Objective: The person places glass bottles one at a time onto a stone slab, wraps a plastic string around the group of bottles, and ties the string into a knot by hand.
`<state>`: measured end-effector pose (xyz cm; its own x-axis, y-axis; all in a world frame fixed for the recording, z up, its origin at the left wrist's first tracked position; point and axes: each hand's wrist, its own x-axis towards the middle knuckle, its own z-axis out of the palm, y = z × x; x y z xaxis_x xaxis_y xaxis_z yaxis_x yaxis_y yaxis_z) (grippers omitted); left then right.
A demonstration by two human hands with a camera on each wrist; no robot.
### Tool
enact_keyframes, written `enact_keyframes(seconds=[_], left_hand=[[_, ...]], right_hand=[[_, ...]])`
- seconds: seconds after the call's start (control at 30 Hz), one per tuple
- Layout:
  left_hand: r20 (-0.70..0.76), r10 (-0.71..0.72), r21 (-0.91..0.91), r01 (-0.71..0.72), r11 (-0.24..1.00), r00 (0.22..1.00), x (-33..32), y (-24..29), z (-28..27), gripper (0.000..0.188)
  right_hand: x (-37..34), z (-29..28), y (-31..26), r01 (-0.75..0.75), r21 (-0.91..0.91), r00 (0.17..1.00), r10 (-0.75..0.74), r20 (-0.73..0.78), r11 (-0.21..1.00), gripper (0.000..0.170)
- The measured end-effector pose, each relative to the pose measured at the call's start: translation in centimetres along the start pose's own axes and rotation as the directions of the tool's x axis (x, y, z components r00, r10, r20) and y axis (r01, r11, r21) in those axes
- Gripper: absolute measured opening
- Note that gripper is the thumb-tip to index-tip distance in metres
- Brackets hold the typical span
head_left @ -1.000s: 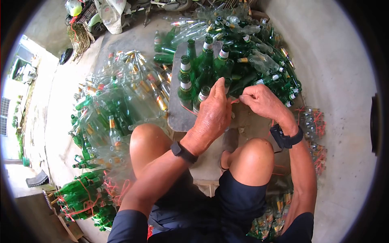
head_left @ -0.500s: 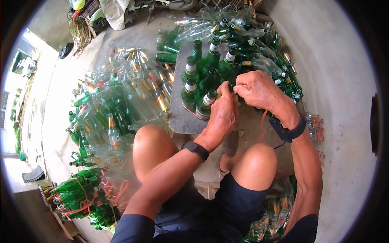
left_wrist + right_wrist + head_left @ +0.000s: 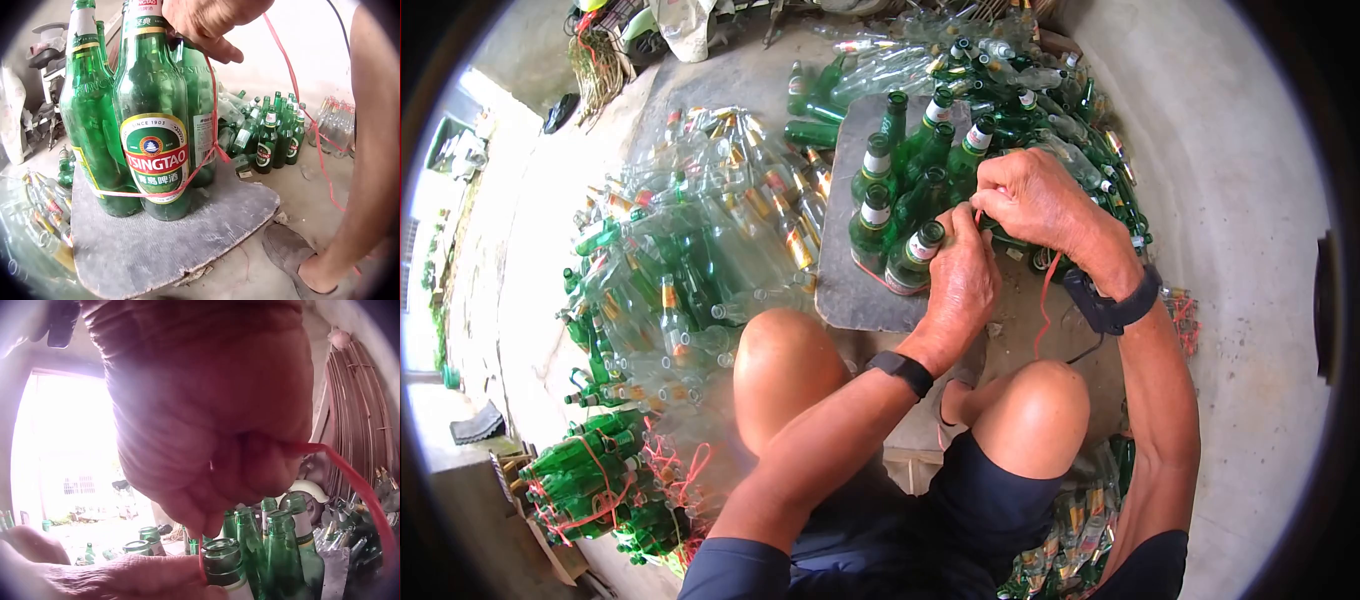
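Several green beer bottles stand in a tight cluster on a grey board. Red plastic string circles their lower part, crosses at a knot on one side and runs up to the hands. My left hand is beside the near bottle necks, its fingers pinching the string. Above and to its right, my right hand has curled fingers gripping the string close to the left fingertips. A loose tail trails from the right hand, also visible in the right wrist view. The front bottle carries a Tsingtao label.
Clear bottles with gold labels are heaped left of the board. More green bottles lie behind it, against the wall side. Tied bundles of green bottles sit at lower left. Bare knees flank the work.
My right hand has come in toward the left hand, above the bottle necks. Both hands now meet at the string, and its loose tail hangs below the right wrist.
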<state>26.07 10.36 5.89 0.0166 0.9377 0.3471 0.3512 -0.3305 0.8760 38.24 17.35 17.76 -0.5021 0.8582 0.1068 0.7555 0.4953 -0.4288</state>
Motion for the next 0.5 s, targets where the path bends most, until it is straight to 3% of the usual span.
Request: enact_keyframes(seconds=[0.5], left_hand=[[-0.018, -0.011, 0.025, 0.012, 1.000, 1.000, -0.3, -0.3, 0.4, 0.042]], right_hand=[[-1.2, 1.6, 3.5, -0.173, 0.158, 0.983, 0.180, -0.029, 0.972, 0.029]])
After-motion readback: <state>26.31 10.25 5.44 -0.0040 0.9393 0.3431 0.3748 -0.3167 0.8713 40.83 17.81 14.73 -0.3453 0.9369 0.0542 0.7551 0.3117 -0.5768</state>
